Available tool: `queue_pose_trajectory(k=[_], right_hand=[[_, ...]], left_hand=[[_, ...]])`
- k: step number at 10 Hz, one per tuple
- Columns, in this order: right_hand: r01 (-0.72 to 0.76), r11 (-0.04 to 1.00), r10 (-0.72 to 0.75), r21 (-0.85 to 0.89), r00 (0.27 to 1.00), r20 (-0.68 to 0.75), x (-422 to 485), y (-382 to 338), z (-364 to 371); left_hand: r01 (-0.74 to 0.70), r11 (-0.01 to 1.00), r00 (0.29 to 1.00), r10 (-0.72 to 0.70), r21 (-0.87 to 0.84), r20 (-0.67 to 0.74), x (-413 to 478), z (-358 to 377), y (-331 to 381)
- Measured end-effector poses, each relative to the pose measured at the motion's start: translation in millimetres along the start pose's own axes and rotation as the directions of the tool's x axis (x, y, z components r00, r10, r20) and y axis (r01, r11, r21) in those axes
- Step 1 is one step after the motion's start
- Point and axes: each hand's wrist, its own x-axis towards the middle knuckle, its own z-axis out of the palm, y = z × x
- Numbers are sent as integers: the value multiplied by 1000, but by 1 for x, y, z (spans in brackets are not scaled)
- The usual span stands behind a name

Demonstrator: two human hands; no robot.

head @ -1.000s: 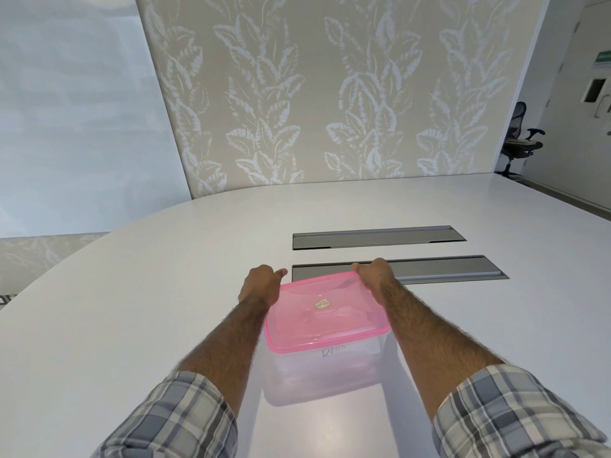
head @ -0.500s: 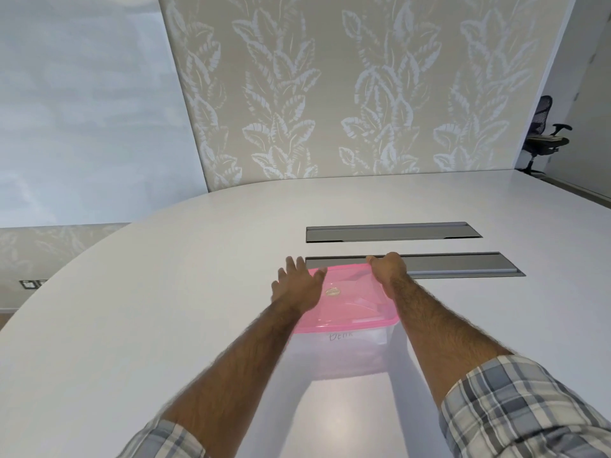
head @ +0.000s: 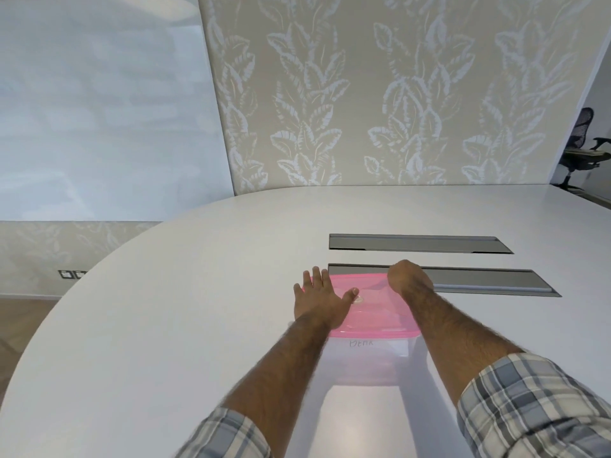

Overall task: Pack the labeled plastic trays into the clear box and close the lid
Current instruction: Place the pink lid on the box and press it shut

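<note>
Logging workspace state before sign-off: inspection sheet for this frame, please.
Surface: white oval table with two grey recessed slots.
Job's things: clear box with a handwritten label on its front and the pink lid on top; trays inside not clearly visible.
Clutter: nothing seen.
Hands: left hand flat on the lid, fingers straight; right hand on the lid's far right corner, its fingers hidden.
Cables: nothing seen.
Surroundings: leaf-patterned wall, office chair far right, wall sockets on the left.
</note>
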Motion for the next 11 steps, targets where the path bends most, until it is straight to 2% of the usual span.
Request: queue_pose_trajectory(k=[1, 4, 6, 8, 9, 10, 11], right_hand=[[29, 999, -27, -43, 999, 47, 6, -8, -4], [89, 996, -86, -13, 988, 126, 22, -5, 1], [79, 997, -79, 6, 991, 111, 30, 2, 7], [76, 997, -77, 23, 996, 35, 20, 4, 6], [86, 992, -88, 88, 996, 15, 5, 8, 0], [72, 993, -72, 97, 997, 1, -6, 17, -2], [-15, 996, 17, 93, 1000, -21, -29, 34, -3]], left_hand=[[-4, 1000, 1000, 4, -4, -20, 0, 4, -1], [-5, 1000, 1000, 5, -9, -26, 3, 7, -1], [-7, 1000, 1000, 6, -1, -22, 3, 7, 0], [-1, 1000, 1000, 1, 2, -22, 5, 9, 1], [-4, 1000, 1000, 4, 2, -24, 6, 9, 1], [-6, 1000, 1000, 6, 4, -30, 6, 9, 0], [-13, 1000, 999, 12, -9, -35, 4, 8, 0]])
